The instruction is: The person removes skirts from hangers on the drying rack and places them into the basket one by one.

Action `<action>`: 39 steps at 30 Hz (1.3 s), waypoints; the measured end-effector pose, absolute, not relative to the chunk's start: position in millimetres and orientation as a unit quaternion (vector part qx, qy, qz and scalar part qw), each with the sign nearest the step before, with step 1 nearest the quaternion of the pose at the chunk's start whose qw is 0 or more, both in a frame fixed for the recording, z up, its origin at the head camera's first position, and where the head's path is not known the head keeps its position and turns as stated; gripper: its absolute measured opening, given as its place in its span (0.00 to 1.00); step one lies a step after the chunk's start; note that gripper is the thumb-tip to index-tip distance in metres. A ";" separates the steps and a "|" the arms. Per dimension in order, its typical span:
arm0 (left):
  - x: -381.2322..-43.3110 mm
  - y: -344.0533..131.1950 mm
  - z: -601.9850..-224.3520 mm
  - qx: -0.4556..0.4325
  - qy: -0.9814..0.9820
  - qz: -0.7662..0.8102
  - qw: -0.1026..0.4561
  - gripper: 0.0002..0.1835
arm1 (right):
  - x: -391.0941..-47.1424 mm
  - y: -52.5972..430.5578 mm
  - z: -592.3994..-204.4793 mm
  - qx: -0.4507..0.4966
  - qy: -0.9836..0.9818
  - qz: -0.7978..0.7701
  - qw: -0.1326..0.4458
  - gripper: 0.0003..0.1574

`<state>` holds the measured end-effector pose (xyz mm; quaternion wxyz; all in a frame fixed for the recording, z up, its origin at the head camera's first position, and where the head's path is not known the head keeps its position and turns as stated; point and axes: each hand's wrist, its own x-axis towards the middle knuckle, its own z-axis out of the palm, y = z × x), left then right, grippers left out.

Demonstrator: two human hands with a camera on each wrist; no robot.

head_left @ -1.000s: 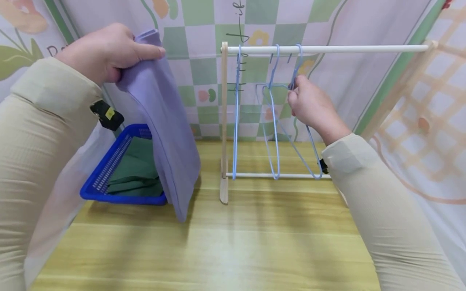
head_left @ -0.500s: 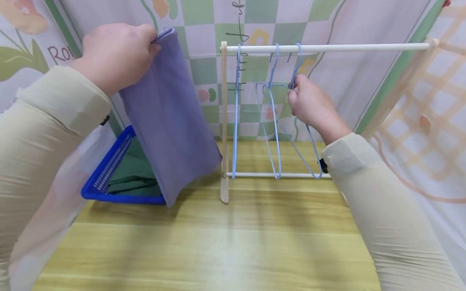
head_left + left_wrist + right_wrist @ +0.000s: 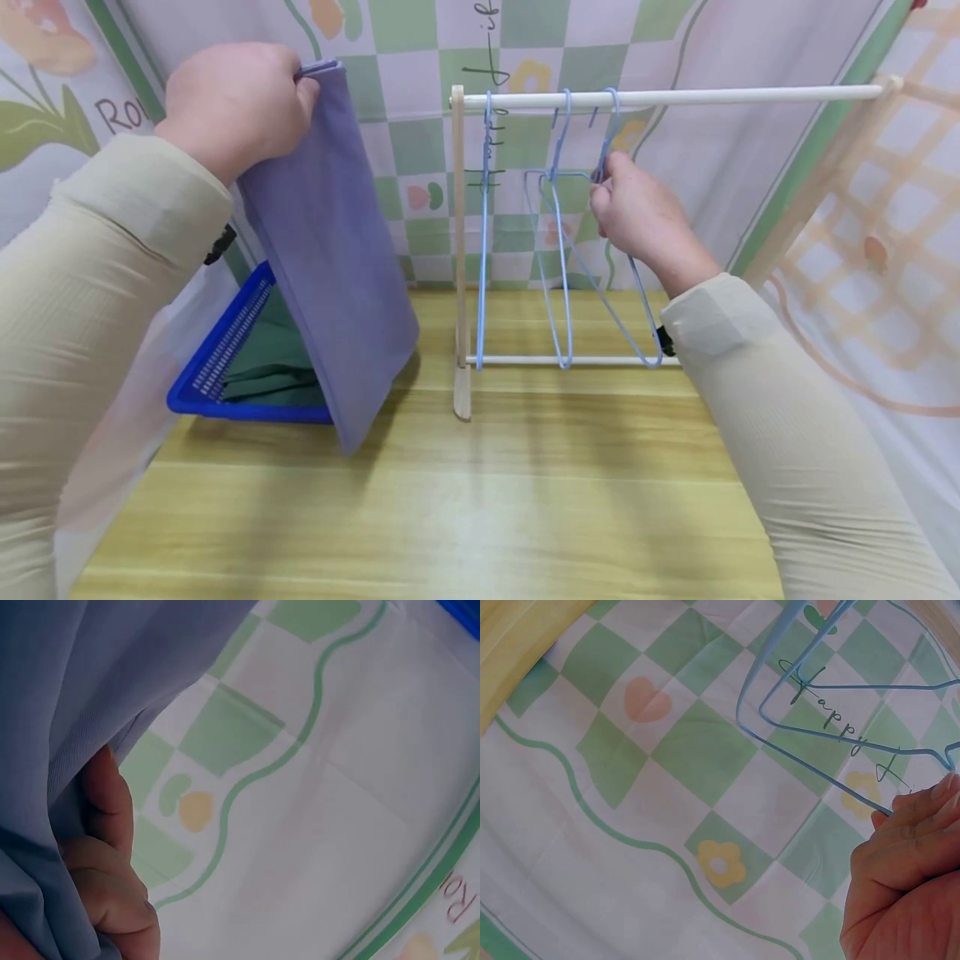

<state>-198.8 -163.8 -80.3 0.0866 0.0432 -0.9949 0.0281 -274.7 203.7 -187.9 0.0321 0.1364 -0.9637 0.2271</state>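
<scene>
A folded lavender cloth (image 3: 330, 258) hangs down from my left hand (image 3: 236, 104), which grips its top edge between thumb and fingers. In the left wrist view the curled fingers (image 3: 112, 877) press into the fabric's folds. My right hand (image 3: 645, 208) pinches the rightmost blue wire hanger (image 3: 645, 308) just under its hook, and that hook is still over the rack's white top rod (image 3: 697, 97). Two more blue hangers hang to its left, a middle hanger (image 3: 566, 283) and a left hanger (image 3: 483, 267) near the wooden post.
A blue plastic basket (image 3: 217, 333) with folded green cloth (image 3: 273, 358) stands at the left, partly hidden behind the lavender cloth. The rack's wooden post (image 3: 461, 250) rises from the wood-grain table (image 3: 450, 517). A patterned curtain (image 3: 420, 71) closes off the back.
The lavender cloth has turned its broad side toward the head camera, swung right, then come back left a little. My right hand has stayed at the hanger.
</scene>
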 end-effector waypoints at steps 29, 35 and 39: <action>-226.2 -231.9 -137.7 0.129 -0.970 -0.175 0.106 0.30 | -268.8 212.9 -184.4 0.120 -0.964 0.234 0.020 0.28; -213.5 -271.8 -158.3 0.141 -0.970 -0.174 0.094 0.34 | -267.8 215.8 -183.8 0.114 -0.966 0.233 0.020 0.29; -205.3 -296.6 -171.0 0.136 -0.974 -0.154 0.096 0.28 | -267.6 216.7 -183.2 0.111 -0.966 0.231 0.023 0.28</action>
